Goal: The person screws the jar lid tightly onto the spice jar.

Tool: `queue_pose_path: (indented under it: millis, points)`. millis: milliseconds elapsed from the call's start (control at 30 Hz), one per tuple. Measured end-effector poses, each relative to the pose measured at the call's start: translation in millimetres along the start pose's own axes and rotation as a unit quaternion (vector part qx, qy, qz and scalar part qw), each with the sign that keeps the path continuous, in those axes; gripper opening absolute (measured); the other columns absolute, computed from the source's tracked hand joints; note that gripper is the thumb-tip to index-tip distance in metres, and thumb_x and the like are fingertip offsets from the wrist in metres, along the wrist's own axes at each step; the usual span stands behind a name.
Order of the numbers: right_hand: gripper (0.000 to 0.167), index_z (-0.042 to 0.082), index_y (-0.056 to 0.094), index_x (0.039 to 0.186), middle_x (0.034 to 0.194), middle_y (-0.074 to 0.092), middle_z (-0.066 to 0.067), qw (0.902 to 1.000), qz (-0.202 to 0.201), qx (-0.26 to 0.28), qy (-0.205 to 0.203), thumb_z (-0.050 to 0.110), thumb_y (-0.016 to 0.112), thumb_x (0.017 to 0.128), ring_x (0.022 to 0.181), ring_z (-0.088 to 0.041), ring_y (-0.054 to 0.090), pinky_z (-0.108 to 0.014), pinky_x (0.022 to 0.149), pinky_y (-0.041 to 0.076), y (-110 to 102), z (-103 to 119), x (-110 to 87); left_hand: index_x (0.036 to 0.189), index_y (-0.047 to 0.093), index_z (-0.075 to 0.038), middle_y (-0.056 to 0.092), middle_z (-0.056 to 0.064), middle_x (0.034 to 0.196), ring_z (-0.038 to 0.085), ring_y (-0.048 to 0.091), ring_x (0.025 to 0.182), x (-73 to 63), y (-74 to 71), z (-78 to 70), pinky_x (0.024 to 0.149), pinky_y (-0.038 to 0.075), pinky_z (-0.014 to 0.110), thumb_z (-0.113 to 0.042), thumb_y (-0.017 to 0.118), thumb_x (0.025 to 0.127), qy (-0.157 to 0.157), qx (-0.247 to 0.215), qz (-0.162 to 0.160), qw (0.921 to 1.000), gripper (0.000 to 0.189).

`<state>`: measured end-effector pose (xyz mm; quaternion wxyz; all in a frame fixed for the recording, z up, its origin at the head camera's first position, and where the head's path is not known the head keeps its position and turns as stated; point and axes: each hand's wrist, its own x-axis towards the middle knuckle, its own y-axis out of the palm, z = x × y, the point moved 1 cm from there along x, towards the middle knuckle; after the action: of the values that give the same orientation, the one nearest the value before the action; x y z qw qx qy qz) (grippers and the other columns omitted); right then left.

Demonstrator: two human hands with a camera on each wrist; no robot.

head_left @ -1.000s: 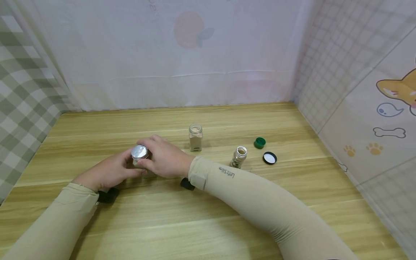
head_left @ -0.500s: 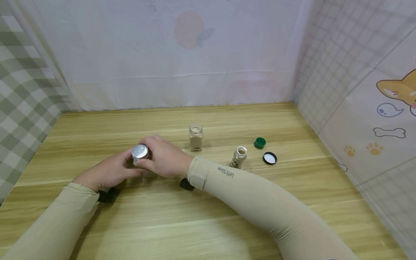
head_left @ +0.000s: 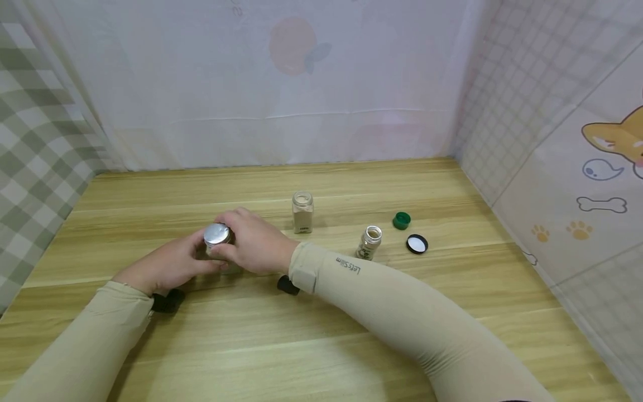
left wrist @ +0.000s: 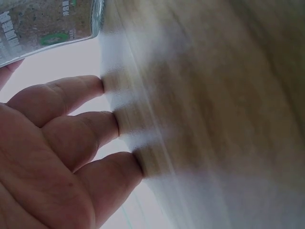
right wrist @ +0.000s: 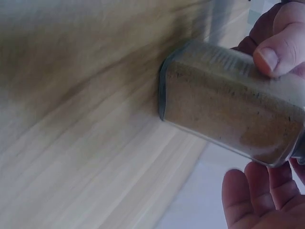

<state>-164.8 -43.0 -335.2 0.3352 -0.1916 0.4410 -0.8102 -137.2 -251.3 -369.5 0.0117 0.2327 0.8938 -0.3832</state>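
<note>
A square glass spice jar of brown powder stands on the table at the left, both hands round it. Its round silver top faces up in the head view. My left hand grips the jar's body, its thumb on the side in the right wrist view. In the left wrist view, three of its fingers rest their tips on the table. My right hand holds the silver top between thumb and fingers. The far side of the jar is hidden behind the hands.
A lidless square jar of pale powder stands behind the hands. Right of it are a lidless round jar, a green cap and a black lid with a white inside. A patterned cloth wall closes off the back.
Hardly anything differs. Both hands stay round the jar at the left, with only a tiny shift of the right hand and the silver top.
</note>
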Motion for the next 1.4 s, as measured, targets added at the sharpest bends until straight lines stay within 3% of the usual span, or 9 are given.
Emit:
queue_pose_path:
  millis: [200,567,800,1100,1400]
  points:
    - [0.056,0.014,0.048,0.155,0.135,0.057,-0.004,0.9999,0.009,0.003,-0.013,0.038,0.064,0.106,0.111,-0.009,0.055,-0.017,0.089,0.047,-1.1,-1.7,-0.2,0.163,0.036,-0.021,0.049,0.012,0.160,0.036,0.051,0.139,0.1,0.3,0.0,0.108,0.046,0.059,-0.050,0.074,0.098,0.003,-0.002,0.002,1.0000,0.081]
    - [0.045,0.009,0.059,0.134,0.127,0.061,-0.003,0.9998,-0.016,0.006,-0.001,0.040,0.068,0.104,0.111,-0.010,0.057,-0.018,0.093,0.046,-1.9,1.3,-0.5,0.163,0.037,-0.021,0.057,0.014,0.153,0.034,0.059,0.130,0.4,0.8,-3.4,0.103,0.049,0.054,-0.046,0.074,0.098,0.005,0.010,-0.001,0.9999,0.078]
    - [0.058,0.014,0.048,0.155,0.137,0.056,-0.005,0.9998,0.014,0.014,-0.003,0.039,0.065,0.105,0.112,-0.009,0.055,-0.020,0.095,0.048,-1.5,-2.3,0.0,0.162,0.037,-0.022,0.052,0.014,0.157,0.038,0.056,0.136,0.6,0.6,-2.0,0.105,0.048,0.059,-0.051,0.074,0.097,0.001,0.018,-0.001,0.9998,0.080]
    - [0.050,0.013,0.057,0.145,0.137,0.058,-0.005,1.0000,0.000,0.009,0.000,0.039,0.068,0.104,0.119,-0.010,0.055,-0.022,0.100,0.049,-1.1,-2.2,0.5,0.161,0.039,-0.022,0.057,0.013,0.152,0.033,0.060,0.126,1.3,0.7,-1.5,0.101,0.050,0.053,-0.049,0.075,0.097,0.008,0.024,-0.006,0.9997,0.077]
    - [0.052,0.014,0.054,0.150,0.135,0.057,-0.004,0.9996,0.016,0.025,-0.001,0.037,0.067,0.104,0.114,-0.009,0.055,-0.019,0.095,0.048,-1.9,-3.0,0.5,0.159,0.041,-0.022,0.057,0.014,0.153,0.034,0.060,0.126,0.1,0.9,-2.0,0.100,0.050,0.054,-0.052,0.074,0.096,-0.004,0.032,-0.008,0.9994,0.077]
